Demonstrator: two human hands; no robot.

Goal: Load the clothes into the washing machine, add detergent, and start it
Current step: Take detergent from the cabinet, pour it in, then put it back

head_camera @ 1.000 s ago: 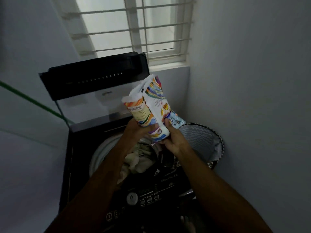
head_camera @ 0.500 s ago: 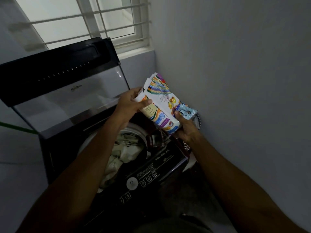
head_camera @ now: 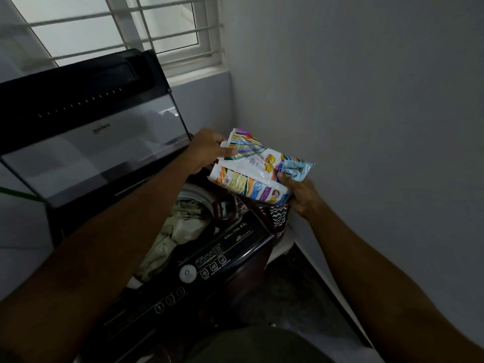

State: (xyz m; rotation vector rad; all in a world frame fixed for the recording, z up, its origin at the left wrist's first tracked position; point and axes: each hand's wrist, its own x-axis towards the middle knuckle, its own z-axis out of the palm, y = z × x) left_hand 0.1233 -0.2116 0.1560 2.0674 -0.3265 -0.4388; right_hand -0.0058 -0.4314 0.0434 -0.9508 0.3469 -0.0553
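Gripping the detergent packet [head_camera: 251, 171] at both ends, your left hand [head_camera: 207, 150] pinches its top corner and your right hand [head_camera: 301, 191] clutches its bottom; below them, clothes [head_camera: 180, 231] lie half hidden in the washing machine [head_camera: 209, 260], its panel print unreadable.

The room is dim, lit only by pale daylight through the barred window [head_camera: 117, 30] at the upper left. That light puts a soft sheen on the washing machine's raised lid [head_camera: 99, 142], while the control panel [head_camera: 188, 276] and forearms sit in murky shadow. Straight edges bow toward the corners, and the window bars look smeared.
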